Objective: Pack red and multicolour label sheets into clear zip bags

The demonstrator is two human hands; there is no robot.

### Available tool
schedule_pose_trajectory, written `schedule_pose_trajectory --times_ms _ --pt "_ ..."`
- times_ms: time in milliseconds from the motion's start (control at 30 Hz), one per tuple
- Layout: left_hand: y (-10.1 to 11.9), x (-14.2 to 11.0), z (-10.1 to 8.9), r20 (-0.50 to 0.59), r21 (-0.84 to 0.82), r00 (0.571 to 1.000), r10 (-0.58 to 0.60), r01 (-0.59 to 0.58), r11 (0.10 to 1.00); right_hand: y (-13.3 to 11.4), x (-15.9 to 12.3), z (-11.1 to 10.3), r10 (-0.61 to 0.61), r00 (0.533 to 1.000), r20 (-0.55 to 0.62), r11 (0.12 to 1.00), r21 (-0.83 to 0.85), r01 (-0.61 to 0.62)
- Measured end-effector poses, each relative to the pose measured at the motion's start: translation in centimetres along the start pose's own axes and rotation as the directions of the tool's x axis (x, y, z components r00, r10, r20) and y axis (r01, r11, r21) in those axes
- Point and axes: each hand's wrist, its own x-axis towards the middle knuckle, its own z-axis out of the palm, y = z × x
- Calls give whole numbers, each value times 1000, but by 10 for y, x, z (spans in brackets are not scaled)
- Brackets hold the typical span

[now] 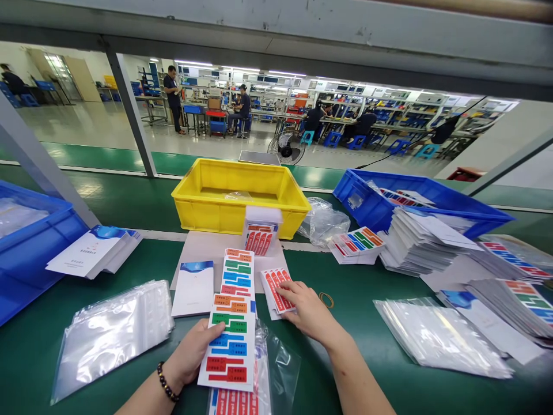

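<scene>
My left hand (193, 349) grips a sheet of coloured labels (228, 360), thumb on top, in orange, green, blue and red. Beyond it lies a stack of similar label sheets (238, 268), partly overlapped by the held one. The fingers of my right hand (309, 308) rest on a small stack of red label cards (276, 288); whether they pinch one is unclear. Under the held sheet, a clear plastic bag (283, 369) with red-striped sheets lies near the front edge. A white booklet with a blue top (193, 291) lies left of the label stack.
A yellow bin (242, 213) stands behind the cards, with blue bins (371, 202) at right and left. Clear bags (116, 334) lie at left and more bags (440, 334) at right. Booklets (97, 248), paper stacks (423, 242) and a rubber band (326, 300) sit around. People work in the background.
</scene>
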Motion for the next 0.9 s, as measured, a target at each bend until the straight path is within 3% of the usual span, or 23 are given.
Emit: schedule_pose_trajectory --times_ms 267,500,900 --pt "5 -3 6 -47 -5 999 -22 21 1000 5 -1 1 -7 1000 -2 999 50 8" --pt "6 -4 6 -61 21 998 -30 31 999 -1 0 3 -13 999 -47 1000 -29 11" --pt "10 -6 10 -62 11 997 -40 41 999 7 0 3 -34 999 -18 999 -7 34"
